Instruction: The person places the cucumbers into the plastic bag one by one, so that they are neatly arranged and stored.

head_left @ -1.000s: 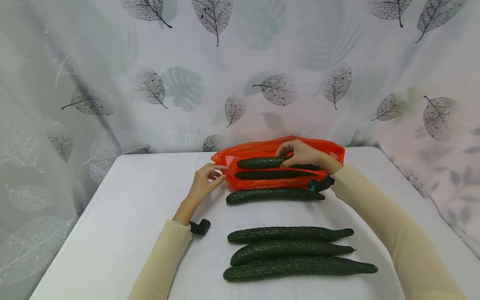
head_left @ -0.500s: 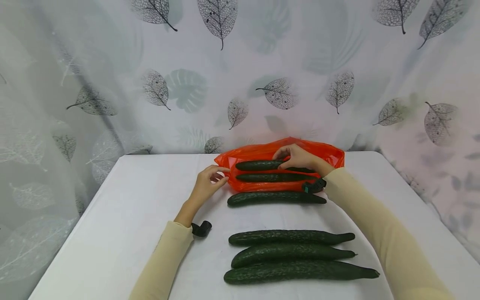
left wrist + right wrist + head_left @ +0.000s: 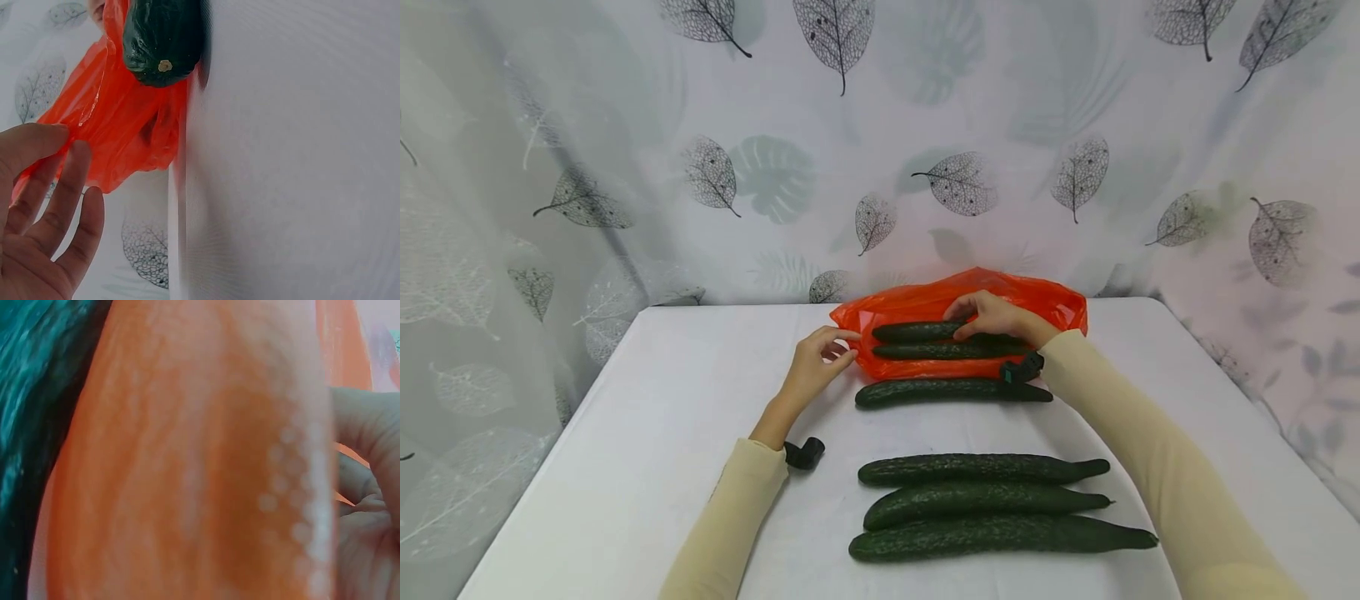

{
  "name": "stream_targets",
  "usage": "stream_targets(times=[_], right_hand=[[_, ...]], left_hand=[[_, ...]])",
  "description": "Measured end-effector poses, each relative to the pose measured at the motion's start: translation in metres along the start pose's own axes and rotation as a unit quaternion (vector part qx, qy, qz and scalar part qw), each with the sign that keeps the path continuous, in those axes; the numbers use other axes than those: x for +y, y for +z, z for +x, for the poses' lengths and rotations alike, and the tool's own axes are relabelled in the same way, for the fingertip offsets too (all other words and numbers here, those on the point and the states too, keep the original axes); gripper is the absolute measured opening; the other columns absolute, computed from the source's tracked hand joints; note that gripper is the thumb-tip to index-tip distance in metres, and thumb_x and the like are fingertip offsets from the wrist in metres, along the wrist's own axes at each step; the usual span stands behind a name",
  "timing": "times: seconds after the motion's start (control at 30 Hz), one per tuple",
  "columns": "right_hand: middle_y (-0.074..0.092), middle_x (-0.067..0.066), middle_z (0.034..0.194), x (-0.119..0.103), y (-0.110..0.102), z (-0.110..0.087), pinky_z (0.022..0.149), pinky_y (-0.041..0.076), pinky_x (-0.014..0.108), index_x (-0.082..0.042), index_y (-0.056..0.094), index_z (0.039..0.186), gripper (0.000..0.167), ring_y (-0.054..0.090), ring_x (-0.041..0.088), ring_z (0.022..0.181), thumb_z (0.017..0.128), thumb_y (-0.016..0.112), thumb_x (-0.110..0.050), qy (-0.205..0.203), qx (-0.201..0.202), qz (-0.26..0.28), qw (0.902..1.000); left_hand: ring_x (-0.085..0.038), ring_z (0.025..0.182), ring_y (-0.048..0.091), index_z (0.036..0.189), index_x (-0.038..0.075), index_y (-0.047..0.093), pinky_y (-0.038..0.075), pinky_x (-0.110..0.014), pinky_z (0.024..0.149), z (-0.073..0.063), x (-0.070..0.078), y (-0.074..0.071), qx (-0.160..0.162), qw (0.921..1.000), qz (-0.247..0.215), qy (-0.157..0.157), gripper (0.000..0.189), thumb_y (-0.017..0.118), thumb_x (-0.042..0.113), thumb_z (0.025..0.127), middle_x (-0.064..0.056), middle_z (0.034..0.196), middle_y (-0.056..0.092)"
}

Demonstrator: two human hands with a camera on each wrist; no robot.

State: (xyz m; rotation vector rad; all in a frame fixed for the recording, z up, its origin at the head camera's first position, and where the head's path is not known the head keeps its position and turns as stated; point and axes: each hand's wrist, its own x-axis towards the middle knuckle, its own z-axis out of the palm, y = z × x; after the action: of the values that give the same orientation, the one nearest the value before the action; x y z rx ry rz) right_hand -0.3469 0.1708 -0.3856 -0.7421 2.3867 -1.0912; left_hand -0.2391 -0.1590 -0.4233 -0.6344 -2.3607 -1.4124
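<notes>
An orange-red plastic bag lies on its side at the far edge of the table, its opening facing me. Two cucumbers lie in it, the rear cucumber and the front cucumber. My right hand reaches into the bag and grips the rear cucumber near its middle. At the bag's left corner, my left hand pinches the plastic between thumb and finger; in the left wrist view the other fingers are loosely bent. Plastic blocks most of the right wrist view, hiding the right fingertips.
One cucumber lies just in front of the bag. Nearer me, three more lie side by side, the nearest cucumber being longest. All rest on a white table. A leaf-patterned curtain hangs behind it.
My right hand has shifted slightly left and toward me with the rear cucumber, which now lies closer to the front one. The left hand keeps its pinch on the bag's corner.
</notes>
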Motion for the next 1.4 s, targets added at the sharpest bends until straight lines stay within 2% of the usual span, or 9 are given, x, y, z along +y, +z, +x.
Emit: stream_targets(times=[0.17, 0.47, 0.7, 1.07, 1.27, 1.4], right_hand=[[0.064, 0.021, 0.121, 0.003, -0.002, 0.002, 0.105, 0.042, 0.050, 0.005, 0.062, 0.121, 0.037, 0.057, 0.035, 0.117, 0.087, 0.072, -0.005, -0.005, -0.008, -0.005, 0.9999], [0.068, 0.016, 0.109, 0.010, 0.003, -0.002, 0.098, 0.050, 0.043, 0.005, 0.067, 0.111, 0.027, 0.063, 0.029, 0.104, 0.086, 0.072, -0.003, 0.004, 0.001, -0.002, 1.0000], [0.067, 0.020, 0.111, 0.012, 0.003, -0.007, 0.094, 0.052, 0.041, 0.006, 0.066, 0.112, 0.026, 0.064, 0.031, 0.103, 0.089, 0.069, -0.005, -0.001, 0.011, 0.004, 0.9999], [0.068, 0.019, 0.109, 0.001, 0.000, -0.015, 0.086, 0.054, 0.025, 0.008, 0.066, 0.113, 0.025, 0.064, 0.024, 0.098, 0.090, 0.067, -0.004, -0.021, 0.045, 0.009, 0.9987], [0.065, 0.024, 0.117, -0.011, 0.003, -0.019, 0.090, 0.053, 0.029, 0.008, 0.062, 0.119, 0.032, 0.062, 0.030, 0.107, 0.091, 0.068, -0.007, -0.028, 0.049, 0.027, 0.9981], [0.063, 0.027, 0.120, -0.017, 0.006, -0.018, 0.091, 0.053, 0.029, 0.008, 0.060, 0.121, 0.034, 0.063, 0.028, 0.107, 0.091, 0.068, -0.008, -0.030, 0.045, 0.038, 0.9978]], left_hand=[[-0.027, 0.080, 0.067, 0.107, 0.002, 0.072, 0.058, -0.033, 0.071, 0.002, 0.000, 0.000, 0.002, 0.9999, -0.007, 0.009, 0.022, 0.073, 0.000, 0.084, -0.013, 0.099, 0.067], [-0.027, 0.079, 0.067, 0.107, 0.001, 0.072, 0.058, -0.033, 0.070, -0.001, 0.001, 0.003, -0.005, 0.9999, -0.011, 0.002, 0.022, 0.073, 0.001, 0.085, -0.014, 0.100, 0.067], [-0.026, 0.080, 0.067, 0.107, 0.001, 0.072, 0.058, -0.037, 0.071, -0.003, -0.001, 0.004, -0.006, 0.9999, -0.009, 0.002, 0.022, 0.073, 0.001, 0.085, -0.014, 0.100, 0.067], [-0.027, 0.078, 0.067, 0.106, 0.000, 0.071, 0.058, -0.033, 0.070, 0.001, -0.001, 0.005, -0.003, 0.9997, -0.016, 0.018, 0.023, 0.073, -0.002, 0.084, -0.014, 0.099, 0.067], [-0.026, 0.078, 0.067, 0.107, 0.001, 0.072, 0.057, -0.033, 0.070, 0.001, -0.002, 0.002, -0.003, 0.9999, -0.008, 0.008, 0.023, 0.074, -0.001, 0.084, -0.013, 0.099, 0.067], [-0.025, 0.078, 0.067, 0.107, 0.002, 0.072, 0.058, -0.035, 0.071, -0.001, -0.003, 0.000, -0.004, 1.0000, 0.001, 0.003, 0.023, 0.074, 0.000, 0.084, -0.013, 0.099, 0.067]])
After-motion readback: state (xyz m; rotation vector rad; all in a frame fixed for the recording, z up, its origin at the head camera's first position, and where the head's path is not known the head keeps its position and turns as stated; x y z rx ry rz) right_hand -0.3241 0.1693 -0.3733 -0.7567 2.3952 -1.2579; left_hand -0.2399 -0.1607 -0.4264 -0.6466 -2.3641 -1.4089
